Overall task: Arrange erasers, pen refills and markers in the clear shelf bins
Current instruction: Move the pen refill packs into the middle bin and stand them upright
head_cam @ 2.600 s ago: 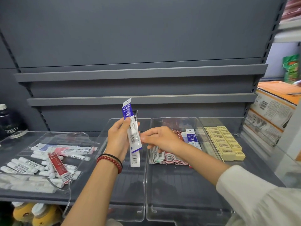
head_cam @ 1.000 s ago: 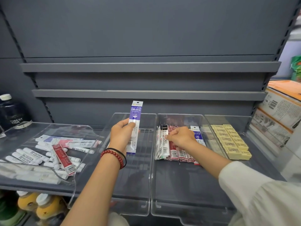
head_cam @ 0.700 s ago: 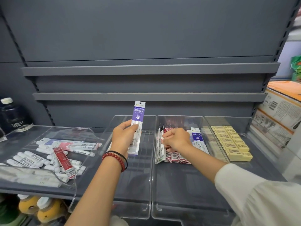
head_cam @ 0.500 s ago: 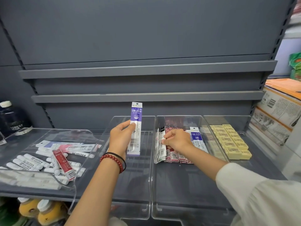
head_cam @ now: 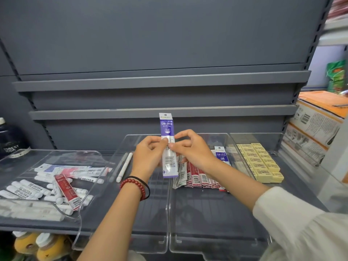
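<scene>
A purple-and-white pen refill packet [head_cam: 166, 127] stands upright above the seam between the two middle clear bins. My left hand [head_cam: 148, 157] and my right hand [head_cam: 192, 149] both pinch it at its middle, thumbs and forefingers meeting on it. Behind my right hand, a row of red refill packets [head_cam: 199, 178] leans in the middle-right bin [head_cam: 207, 223], with one blue packet [head_cam: 221, 155] beside them. Yellow erasers [head_cam: 260, 161] fill the far-right bin. White markers [head_cam: 28, 191] and a red packet [head_cam: 66, 191] lie in the left bin [head_cam: 79, 219]. A single white pen [head_cam: 124, 166] lies in the middle-left bin.
Grey shelf ledges [head_cam: 162, 112] run across the back panel above the bins. Cardboard boxes [head_cam: 318, 125] stack at the right. A dark bottle [head_cam: 8, 140] stands at the far left. Orange bottles [head_cam: 37, 245] sit on the shelf below.
My right hand left the red refill packets in the bin and came up to the purple packet, which both hands now pinch. The packet shifted right, over the bin seam.
</scene>
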`<action>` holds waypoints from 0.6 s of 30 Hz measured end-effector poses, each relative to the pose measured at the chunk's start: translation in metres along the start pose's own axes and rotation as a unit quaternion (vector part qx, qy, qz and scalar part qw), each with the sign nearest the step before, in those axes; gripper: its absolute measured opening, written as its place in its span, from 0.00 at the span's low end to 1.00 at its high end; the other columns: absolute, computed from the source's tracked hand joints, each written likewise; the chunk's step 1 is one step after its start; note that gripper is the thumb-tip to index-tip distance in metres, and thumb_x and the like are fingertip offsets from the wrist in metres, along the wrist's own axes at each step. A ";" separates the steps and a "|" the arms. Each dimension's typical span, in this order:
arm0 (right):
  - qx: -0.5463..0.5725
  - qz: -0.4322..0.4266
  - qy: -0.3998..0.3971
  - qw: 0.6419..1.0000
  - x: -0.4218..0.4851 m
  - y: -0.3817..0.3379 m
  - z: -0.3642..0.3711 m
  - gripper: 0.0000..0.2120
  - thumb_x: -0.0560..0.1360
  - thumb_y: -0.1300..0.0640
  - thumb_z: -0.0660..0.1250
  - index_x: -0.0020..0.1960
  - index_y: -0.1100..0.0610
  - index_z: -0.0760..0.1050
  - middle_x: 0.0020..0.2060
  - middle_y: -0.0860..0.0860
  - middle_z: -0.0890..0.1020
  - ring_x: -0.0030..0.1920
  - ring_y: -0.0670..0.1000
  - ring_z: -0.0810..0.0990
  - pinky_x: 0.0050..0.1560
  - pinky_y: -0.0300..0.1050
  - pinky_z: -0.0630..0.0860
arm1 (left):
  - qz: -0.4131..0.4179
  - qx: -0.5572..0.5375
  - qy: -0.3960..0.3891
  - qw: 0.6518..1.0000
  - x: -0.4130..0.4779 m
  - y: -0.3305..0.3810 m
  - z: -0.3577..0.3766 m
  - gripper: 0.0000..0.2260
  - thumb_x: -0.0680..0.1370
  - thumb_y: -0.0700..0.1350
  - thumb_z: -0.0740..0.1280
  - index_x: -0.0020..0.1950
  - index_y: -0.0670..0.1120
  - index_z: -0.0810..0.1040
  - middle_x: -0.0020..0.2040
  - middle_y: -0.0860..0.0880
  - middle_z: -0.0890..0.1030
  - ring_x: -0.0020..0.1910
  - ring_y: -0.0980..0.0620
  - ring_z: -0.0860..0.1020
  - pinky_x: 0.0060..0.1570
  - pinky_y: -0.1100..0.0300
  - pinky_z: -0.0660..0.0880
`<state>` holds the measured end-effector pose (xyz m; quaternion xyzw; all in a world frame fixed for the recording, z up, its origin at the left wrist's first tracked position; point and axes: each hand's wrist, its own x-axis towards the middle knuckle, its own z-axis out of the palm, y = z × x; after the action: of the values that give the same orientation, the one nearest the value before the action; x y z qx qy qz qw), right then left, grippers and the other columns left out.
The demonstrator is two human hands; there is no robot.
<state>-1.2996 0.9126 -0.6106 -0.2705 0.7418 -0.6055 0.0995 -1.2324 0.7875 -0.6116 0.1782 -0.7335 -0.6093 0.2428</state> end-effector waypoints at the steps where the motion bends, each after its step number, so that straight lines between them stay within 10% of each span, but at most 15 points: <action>1: -0.007 -0.010 0.002 1.000 0.001 0.001 -0.004 0.10 0.75 0.56 0.71 0.53 0.54 0.73 0.40 0.50 0.85 0.36 0.45 0.81 0.33 0.37 0.75 | 0.030 0.066 0.006 0.997 0.001 -0.002 0.000 0.07 0.77 0.51 0.67 0.49 0.48 0.78 0.43 0.50 0.84 0.41 0.52 0.83 0.41 0.55 0.78; 6: -0.103 -0.035 0.028 0.994 0.001 0.017 -0.036 0.03 0.77 0.57 0.69 0.47 0.50 0.76 0.34 0.47 0.83 0.27 0.39 0.76 0.33 0.37 0.72 | 0.158 0.414 -0.021 0.896 -0.005 -0.002 0.003 0.06 0.77 0.55 0.63 0.50 0.55 0.77 0.45 0.61 0.80 0.46 0.59 0.77 0.42 0.60 0.72; 9: -0.157 -0.020 0.061 0.985 -0.003 0.025 -0.059 0.03 0.78 0.57 0.67 0.49 0.49 0.78 0.41 0.48 0.84 0.38 0.46 0.82 0.36 0.45 0.78 | 0.188 0.492 -0.046 0.849 -0.004 -0.003 0.007 0.07 0.78 0.54 0.61 0.54 0.56 0.76 0.50 0.60 0.81 0.54 0.56 0.76 0.46 0.58 0.73; 18: -0.465 0.048 0.073 0.881 -0.006 0.057 -0.097 0.07 0.80 0.50 0.61 0.47 0.40 0.74 0.42 0.42 0.84 0.49 0.45 0.80 0.58 0.48 0.66 | 0.166 0.483 -0.072 0.856 -0.005 -0.003 0.011 0.08 0.79 0.51 0.61 0.57 0.56 0.75 0.51 0.60 0.81 0.52 0.56 0.77 0.47 0.58 0.75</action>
<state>-1.3567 1.0049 -0.6418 -0.2053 0.9552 -0.2039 -0.0629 -1.2349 0.7981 -0.6165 0.1045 -0.9698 -0.1397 0.1703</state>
